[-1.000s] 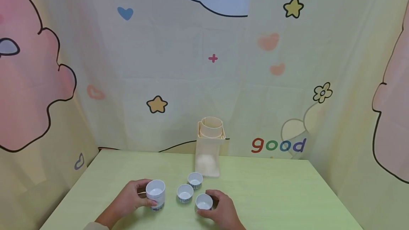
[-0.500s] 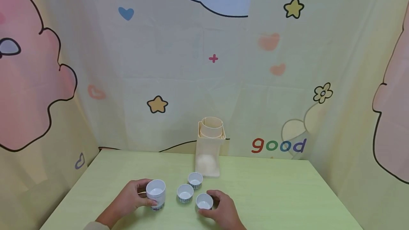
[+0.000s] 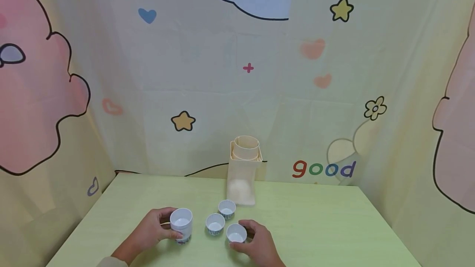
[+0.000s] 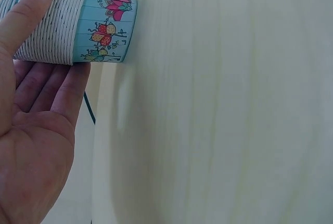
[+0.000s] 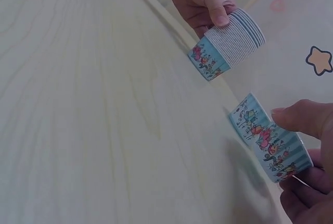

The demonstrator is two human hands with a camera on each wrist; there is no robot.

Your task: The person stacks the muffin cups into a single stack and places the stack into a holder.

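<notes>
My left hand grips a stack of nested paper baking cups at the left of the table. In the left wrist view the stack shows many white rims and a light-blue, flower-printed lowest cup. Thumb and fingers of my right hand pinch a single paper baking cup by its sides. Its flower-and-stripe print shows in the right wrist view. Two more single cups stand mouth up between the hands: a nearer one and a farther one.
Behind the cups, a cream holder with a round tube on top stands near the back of the pale green table. A printed curtain closes off the back and both sides.
The cup in my right hand has shifted very slightly left over the last half second. My left hand and the stack, the standing cups and the holder stay in place.
</notes>
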